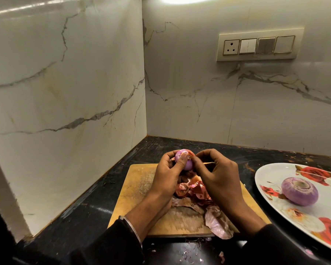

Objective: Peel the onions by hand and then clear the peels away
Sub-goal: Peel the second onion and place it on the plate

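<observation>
My left hand (165, 170) grips a small purple onion (182, 159) above the far end of a wooden cutting board (139, 180). A patch of reddish skin still clings to the onion's top right. My right hand (216, 173) pinches at that skin with thumb and fingertips, touching the onion. A heap of loose red-brown peels (197, 197) lies on the board under my hands. A peeled purple onion (300, 191) rests on a white floral plate (271, 175) at the right.
The board sits on a dark stone counter (88, 203) in a corner between two marble walls. Small peel scraps (221, 255) dot the counter near its front edge. A switch panel (258, 46) hangs on the back wall.
</observation>
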`<state>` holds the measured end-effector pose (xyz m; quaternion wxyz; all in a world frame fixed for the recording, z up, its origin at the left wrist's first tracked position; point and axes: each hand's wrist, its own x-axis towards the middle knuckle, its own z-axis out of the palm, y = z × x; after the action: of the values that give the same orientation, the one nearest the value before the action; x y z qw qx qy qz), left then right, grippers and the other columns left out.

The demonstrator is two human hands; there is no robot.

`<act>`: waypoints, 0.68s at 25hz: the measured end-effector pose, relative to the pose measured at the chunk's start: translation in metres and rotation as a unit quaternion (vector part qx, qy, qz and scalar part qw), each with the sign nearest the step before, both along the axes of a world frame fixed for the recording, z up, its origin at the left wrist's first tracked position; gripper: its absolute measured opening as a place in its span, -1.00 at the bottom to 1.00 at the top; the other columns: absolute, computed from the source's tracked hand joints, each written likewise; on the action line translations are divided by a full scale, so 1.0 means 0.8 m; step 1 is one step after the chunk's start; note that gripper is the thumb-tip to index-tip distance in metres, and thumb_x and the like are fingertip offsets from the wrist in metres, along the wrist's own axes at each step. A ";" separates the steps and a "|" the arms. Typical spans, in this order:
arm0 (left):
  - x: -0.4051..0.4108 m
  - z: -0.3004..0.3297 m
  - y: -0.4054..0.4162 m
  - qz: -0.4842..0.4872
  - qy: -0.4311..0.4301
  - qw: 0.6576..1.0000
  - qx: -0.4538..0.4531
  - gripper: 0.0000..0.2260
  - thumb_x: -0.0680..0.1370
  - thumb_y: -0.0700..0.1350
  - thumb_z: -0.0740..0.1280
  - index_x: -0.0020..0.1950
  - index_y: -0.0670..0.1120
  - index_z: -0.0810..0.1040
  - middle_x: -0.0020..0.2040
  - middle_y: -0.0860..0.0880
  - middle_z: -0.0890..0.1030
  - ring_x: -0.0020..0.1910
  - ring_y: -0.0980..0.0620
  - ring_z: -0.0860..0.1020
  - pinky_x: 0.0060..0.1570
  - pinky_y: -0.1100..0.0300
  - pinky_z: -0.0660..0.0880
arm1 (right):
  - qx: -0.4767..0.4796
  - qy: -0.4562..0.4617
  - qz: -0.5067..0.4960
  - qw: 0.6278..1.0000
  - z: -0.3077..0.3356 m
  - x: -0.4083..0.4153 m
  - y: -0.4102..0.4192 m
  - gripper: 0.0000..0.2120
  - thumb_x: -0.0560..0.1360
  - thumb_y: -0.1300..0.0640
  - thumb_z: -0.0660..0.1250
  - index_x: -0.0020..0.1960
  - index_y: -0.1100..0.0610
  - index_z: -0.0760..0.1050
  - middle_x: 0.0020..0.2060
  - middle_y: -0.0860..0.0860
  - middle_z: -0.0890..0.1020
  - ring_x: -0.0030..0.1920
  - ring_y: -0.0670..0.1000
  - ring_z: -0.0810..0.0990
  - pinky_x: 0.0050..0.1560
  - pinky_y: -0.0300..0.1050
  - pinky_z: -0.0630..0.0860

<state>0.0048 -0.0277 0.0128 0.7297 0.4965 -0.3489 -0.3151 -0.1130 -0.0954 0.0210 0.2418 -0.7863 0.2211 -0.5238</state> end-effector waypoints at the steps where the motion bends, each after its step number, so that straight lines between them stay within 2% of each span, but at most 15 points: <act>1: 0.000 0.001 0.000 0.004 0.005 1.000 0.001 -0.71 0.59 -0.01 0.33 0.26 -0.10 0.52 0.09 -0.13 0.67 0.01 -0.02 0.69 -0.07 0.11 0.64 | 0.023 0.001 0.014 1.000 0.000 0.000 0.000 -0.86 0.47 0.11 0.47 0.02 0.05 0.59 -0.20 -0.15 0.66 -0.17 -0.23 0.66 -0.19 -0.38 0.58; 6: 0.000 -0.001 0.000 0.007 0.003 1.000 0.008 -0.71 0.60 0.01 0.32 0.25 -0.11 0.54 0.11 -0.14 0.66 0.04 -0.05 0.68 -0.01 0.09 0.64 | 0.121 -0.022 0.059 0.991 -0.002 0.000 -0.008 -0.89 0.50 0.17 0.44 0.01 0.09 0.68 -0.16 -0.07 0.72 -0.15 -0.11 0.70 -0.12 -0.09 0.67; 8: 0.000 -0.001 -0.001 0.010 -0.001 1.000 0.008 -0.71 0.59 0.01 0.34 0.25 -0.12 0.53 0.11 -0.13 0.65 0.03 -0.04 0.68 -0.06 0.14 0.63 | 0.107 -0.009 0.053 0.993 -0.002 0.000 -0.008 -0.91 0.52 0.18 0.41 0.00 0.09 0.67 -0.19 -0.07 0.71 -0.18 -0.13 0.70 -0.14 -0.13 0.67; 12: -0.002 -0.002 -0.001 0.004 -0.020 1.000 0.016 -0.68 0.58 -0.02 0.35 0.27 -0.14 0.50 0.10 -0.17 0.64 -0.08 0.02 0.66 -0.22 0.27 0.56 | 0.020 0.016 -0.005 1.000 -0.003 0.002 -0.003 -0.96 0.53 0.21 0.41 -0.08 0.12 0.64 -0.31 -0.10 0.66 -0.27 -0.19 0.64 -0.29 -0.41 0.52; 14: -0.004 -0.002 0.000 -0.002 -0.023 1.000 0.016 -0.70 0.59 -0.04 0.35 0.27 -0.15 0.50 0.07 -0.17 0.65 -0.15 0.08 0.64 -0.25 0.31 0.54 | -0.003 0.020 -0.029 0.999 -0.003 0.002 -0.003 -0.96 0.50 0.22 0.44 -0.13 0.12 0.62 -0.34 -0.08 0.63 -0.34 -0.16 0.60 -0.33 -0.41 0.48; 17: -0.005 -0.001 0.001 -0.012 -0.030 0.999 0.014 -0.74 0.59 -0.05 0.34 0.24 -0.13 0.52 0.02 -0.14 0.66 -0.20 0.11 0.65 -0.26 0.32 0.53 | -0.021 0.028 -0.044 0.998 -0.003 0.002 -0.005 -0.94 0.47 0.20 0.46 -0.16 0.11 0.59 -0.34 -0.06 0.61 -0.33 -0.15 0.58 -0.31 -0.36 0.50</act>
<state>0.0010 -0.0268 0.0118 0.7080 0.5117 -0.3720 -0.3138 -0.1112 -0.0996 0.0185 0.1959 -0.7948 0.2512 -0.5165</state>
